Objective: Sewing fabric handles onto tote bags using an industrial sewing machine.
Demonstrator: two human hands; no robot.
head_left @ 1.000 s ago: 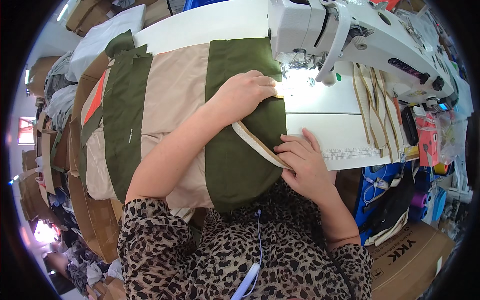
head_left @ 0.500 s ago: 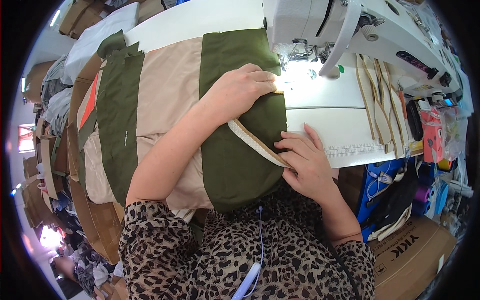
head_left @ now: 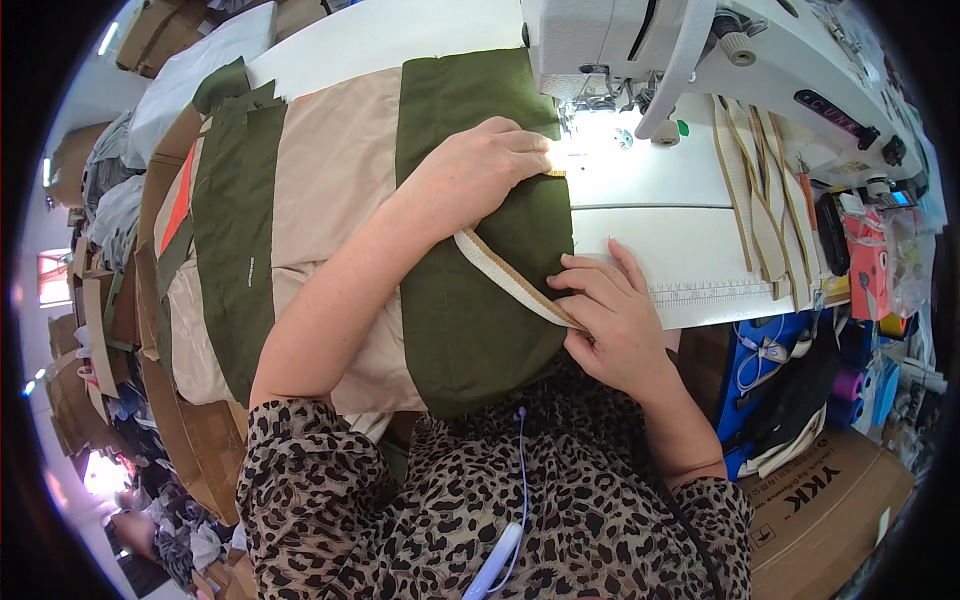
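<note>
A long panel of dark green fabric (head_left: 480,330) joined to beige fabric (head_left: 335,150) lies across the sewing table. On the green part rests a white webbing strap (head_left: 510,280) with tan edges, curved into a loop. My left hand (head_left: 485,170) pinches one end of this strap at the fabric's right edge, close beside the lit needle area of the white sewing machine (head_left: 600,60). Nearer to me, my right hand (head_left: 618,325) holds the strap's other end between thumb and fingers at the same edge. Both strap ends are partly hidden under my fingers.
Several cut strips of the same webbing (head_left: 765,200) hang over the table at the right, under the machine arm. A ruler scale (head_left: 700,290) runs along the table's front. Cardboard boxes (head_left: 190,450) stand at the left, another box (head_left: 830,510) at the lower right.
The fabric, strap and my left hand have shifted very slightly away from me, toward the machine. Both hands keep the same hold on the strap.
</note>
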